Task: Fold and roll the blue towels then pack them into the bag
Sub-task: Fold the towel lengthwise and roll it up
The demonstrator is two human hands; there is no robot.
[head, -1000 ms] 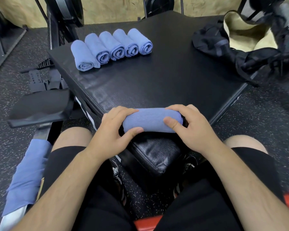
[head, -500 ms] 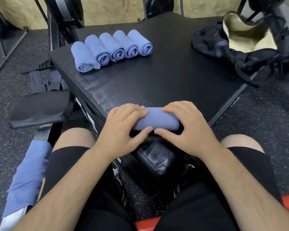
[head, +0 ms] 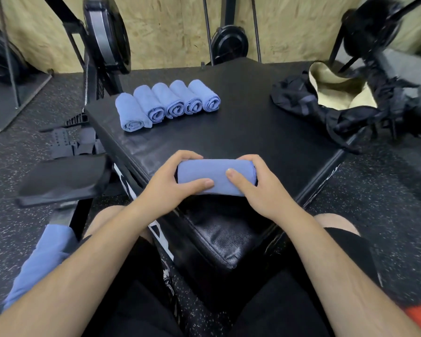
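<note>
A rolled blue towel (head: 216,175) lies crosswise near the front corner of the black padded box (head: 253,132). My left hand (head: 170,188) grips its left end and my right hand (head: 260,188) grips its right end, thumbs on the near side and fingers curled over the top. Several finished blue towel rolls (head: 168,104) lie side by side at the box's far left. The black bag (head: 326,105), open with a cream lining, sits at the far right corner. An unrolled blue towel (head: 41,261) hangs at my lower left.
Gym machines stand behind and to the left of the box, with a black seat pad (head: 63,178) close at the left. Speckled rubber floor surrounds the box. My knees flank its front corner.
Both hands have finished rolling the towel forward and now hold it as a tight roll, slightly farther onto the box. The camera has tilted up a little.
</note>
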